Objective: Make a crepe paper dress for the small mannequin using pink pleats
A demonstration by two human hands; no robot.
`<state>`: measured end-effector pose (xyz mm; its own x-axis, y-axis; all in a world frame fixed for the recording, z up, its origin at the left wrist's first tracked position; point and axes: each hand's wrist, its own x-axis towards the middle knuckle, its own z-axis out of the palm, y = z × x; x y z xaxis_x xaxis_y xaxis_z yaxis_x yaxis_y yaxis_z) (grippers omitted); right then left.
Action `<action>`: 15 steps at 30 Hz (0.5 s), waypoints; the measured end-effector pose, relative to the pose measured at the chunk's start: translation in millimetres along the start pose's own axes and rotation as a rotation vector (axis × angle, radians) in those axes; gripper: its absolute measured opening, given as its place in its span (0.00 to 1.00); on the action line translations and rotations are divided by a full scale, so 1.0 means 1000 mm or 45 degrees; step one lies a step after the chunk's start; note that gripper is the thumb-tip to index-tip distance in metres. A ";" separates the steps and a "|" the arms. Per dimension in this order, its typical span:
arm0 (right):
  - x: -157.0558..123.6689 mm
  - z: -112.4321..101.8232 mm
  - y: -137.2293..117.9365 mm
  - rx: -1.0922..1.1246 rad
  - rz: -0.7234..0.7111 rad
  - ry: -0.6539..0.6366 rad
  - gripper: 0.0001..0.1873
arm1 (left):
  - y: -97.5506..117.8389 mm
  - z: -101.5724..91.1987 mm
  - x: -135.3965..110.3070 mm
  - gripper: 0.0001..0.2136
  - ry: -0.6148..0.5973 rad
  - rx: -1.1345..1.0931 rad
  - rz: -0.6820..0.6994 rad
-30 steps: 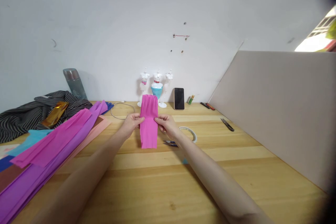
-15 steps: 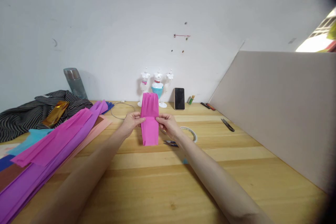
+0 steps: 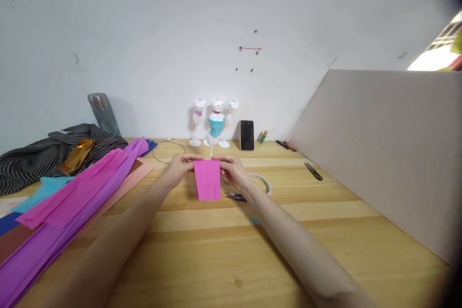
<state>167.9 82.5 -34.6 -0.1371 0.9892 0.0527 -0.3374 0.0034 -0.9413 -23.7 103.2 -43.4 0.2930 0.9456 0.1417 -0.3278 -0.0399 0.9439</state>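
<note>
A strip of pink crepe paper (image 3: 208,181) hangs folded in half between my hands, its fold along the top edge. My left hand (image 3: 181,168) pinches the upper left corner, and my right hand (image 3: 231,169) pinches the upper right one. Behind the paper stand three small white dress forms; the middle dress form (image 3: 216,110) wears a turquoise wrap and a red neck band. Beneath my right wrist lie a pair of thread snips (image 3: 234,196) and a roll of white tape (image 3: 267,184), both partly hidden by that arm.
Pink and purple crepe paper (image 3: 104,178) is piled at left beside a striped cloth (image 3: 32,151) and a tilted flask (image 3: 104,114). A phone (image 3: 247,135) leans on the wall near a green spool (image 3: 263,137). Scissors (image 3: 313,172) lie at right by the partition (image 3: 390,144).
The upper half of the pink paper, which stood upright before, is now folded down behind the lower half. My fingers have shifted up to the fold, and the middle dress form shows more.
</note>
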 end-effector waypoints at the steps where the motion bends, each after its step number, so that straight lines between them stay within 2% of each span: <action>1: 0.000 0.000 -0.001 -0.014 -0.004 0.000 0.10 | 0.000 -0.001 0.001 0.12 -0.008 0.002 0.012; 8: 0.003 -0.005 0.003 -0.094 -0.029 -0.022 0.10 | -0.005 -0.006 0.005 0.11 -0.023 0.038 0.028; 15: 0.002 -0.006 0.002 -0.055 -0.037 -0.057 0.13 | -0.002 -0.006 0.005 0.09 -0.001 0.147 0.082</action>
<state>172.9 85.7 -38.8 -0.1694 0.9811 0.0938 -0.3011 0.0391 -0.9528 -26.4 109.9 -46.6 0.2753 0.9396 0.2033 -0.2401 -0.1376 0.9610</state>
